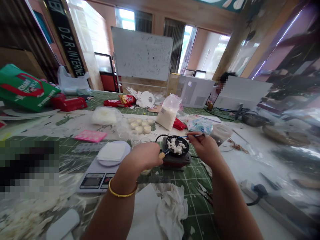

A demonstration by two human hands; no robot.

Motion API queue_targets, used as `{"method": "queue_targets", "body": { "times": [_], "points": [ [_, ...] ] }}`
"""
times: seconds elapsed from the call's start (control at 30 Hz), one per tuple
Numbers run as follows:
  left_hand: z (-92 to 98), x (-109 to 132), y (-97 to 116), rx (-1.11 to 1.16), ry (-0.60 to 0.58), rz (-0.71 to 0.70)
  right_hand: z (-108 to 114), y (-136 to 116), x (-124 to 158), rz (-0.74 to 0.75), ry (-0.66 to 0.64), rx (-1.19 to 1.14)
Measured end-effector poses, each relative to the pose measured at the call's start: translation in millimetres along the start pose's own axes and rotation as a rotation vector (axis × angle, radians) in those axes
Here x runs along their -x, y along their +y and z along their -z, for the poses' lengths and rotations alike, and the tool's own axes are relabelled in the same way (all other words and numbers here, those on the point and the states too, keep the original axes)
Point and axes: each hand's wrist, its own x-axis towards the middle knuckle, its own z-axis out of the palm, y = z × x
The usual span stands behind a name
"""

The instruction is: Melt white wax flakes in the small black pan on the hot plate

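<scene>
My left hand (146, 155) is closed around the wooden-ended handle (162, 155) of a small black frying pan (185, 152). The pan rests on a small dark electric hot plate (176, 162). White chunks (175, 145) of a waxy-looking material lie inside it. Pinched in my right hand (203, 146) is a thin blue stick (184, 136), which reaches over the pan's far right rim; its tip is too small to make out. Left of the pan, a white kitchen scale (96, 188) carries a folded white sheet (111, 151).
Several small cream-filled cups (139, 129) and a bag of white granules (167, 115) stand behind the pan. A pink mold (90, 136) lies left. Scissors (205, 193) and crumpled tissue (172, 208) lie in front. A power strip (265, 196) sits right. A person (215, 93) is behind a monitor.
</scene>
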Motion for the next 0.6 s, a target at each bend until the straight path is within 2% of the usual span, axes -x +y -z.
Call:
{"method": "queue_targets", "body": {
  "times": [0.13, 0.3, 0.43, 0.53, 0.6],
  "points": [
    [0.3, 0.3, 0.0, -0.004, 0.001, -0.010, -5.3, -2.2, -0.5, 0.033, -0.121, -0.002],
    [1.8, 0.8, 0.3, 0.004, -0.002, -0.002, 5.7, -1.4, 0.9, -0.036, -0.040, 0.077],
    [1.4, 0.6, 0.1, -0.001, -0.006, 0.003, 12.4, -3.6, 3.0, -0.065, -0.135, 0.151],
    [0.3, -0.2, -0.8, -0.008, -0.026, 0.012, 15.1, -7.5, 5.5, -0.044, -0.093, 0.099],
    [-0.3, -0.8, -1.1, -0.010, -0.023, 0.012, 16.5, -9.5, 6.8, -0.025, -0.127, 0.069]
  ]
}}
